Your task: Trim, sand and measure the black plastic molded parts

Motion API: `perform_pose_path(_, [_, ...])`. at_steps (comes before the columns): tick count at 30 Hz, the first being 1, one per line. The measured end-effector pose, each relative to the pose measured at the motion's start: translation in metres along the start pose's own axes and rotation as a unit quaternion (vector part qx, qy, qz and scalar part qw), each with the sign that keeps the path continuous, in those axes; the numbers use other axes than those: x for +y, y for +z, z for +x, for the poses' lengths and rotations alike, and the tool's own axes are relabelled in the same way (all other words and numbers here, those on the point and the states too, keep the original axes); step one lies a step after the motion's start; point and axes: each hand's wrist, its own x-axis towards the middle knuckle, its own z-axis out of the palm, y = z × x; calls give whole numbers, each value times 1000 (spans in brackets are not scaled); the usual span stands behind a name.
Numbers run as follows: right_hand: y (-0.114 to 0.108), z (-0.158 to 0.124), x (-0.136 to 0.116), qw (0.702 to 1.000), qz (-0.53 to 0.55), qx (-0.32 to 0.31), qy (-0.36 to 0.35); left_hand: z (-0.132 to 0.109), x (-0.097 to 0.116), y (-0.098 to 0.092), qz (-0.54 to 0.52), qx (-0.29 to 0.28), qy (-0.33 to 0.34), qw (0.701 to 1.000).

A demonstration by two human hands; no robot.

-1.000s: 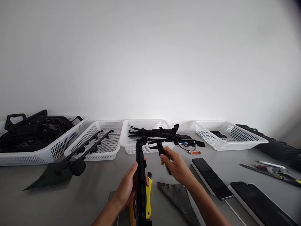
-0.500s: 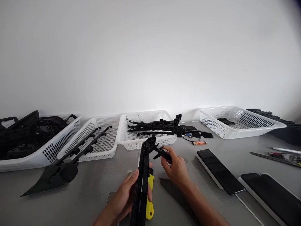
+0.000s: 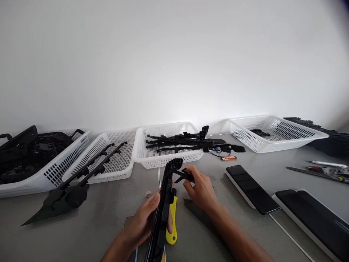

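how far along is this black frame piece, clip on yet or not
Not seated yet. The left hand grips the long black frame upright, and the right hand holds a small black clip against its top end. Done: similar long parts lie in the middle basket. Left: seating this clip.

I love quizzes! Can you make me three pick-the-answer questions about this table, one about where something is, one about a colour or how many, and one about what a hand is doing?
1. Where is the yellow tool?
A. in a basket
B. on the table beside the left hand
C. on a phone

2. How many white baskets stand along the wall?
A. two
B. four
C. six

3. What is the right hand doing?
A. pinching a small black clip
B. lying flat
C. holding a pen

Answers: 1 B, it lies by the left hand. 2 B, four baskets in a row. 3 A, fingers closed on the clip.
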Motion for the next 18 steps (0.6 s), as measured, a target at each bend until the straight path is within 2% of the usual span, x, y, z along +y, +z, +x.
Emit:
perform_pose_path(4, [0,1,3,1000,-14,10,-17,-1,2,0,9,-10,-2,1000])
perform_pose_path(11, [-2,2,6,998,-24,-2,-51,-4,3,4,-2,19,-16,1000])
perform_pose_path(18, [-3,3,1,994,-42,-44,-96,0,2,1,8,17,-12,1000])
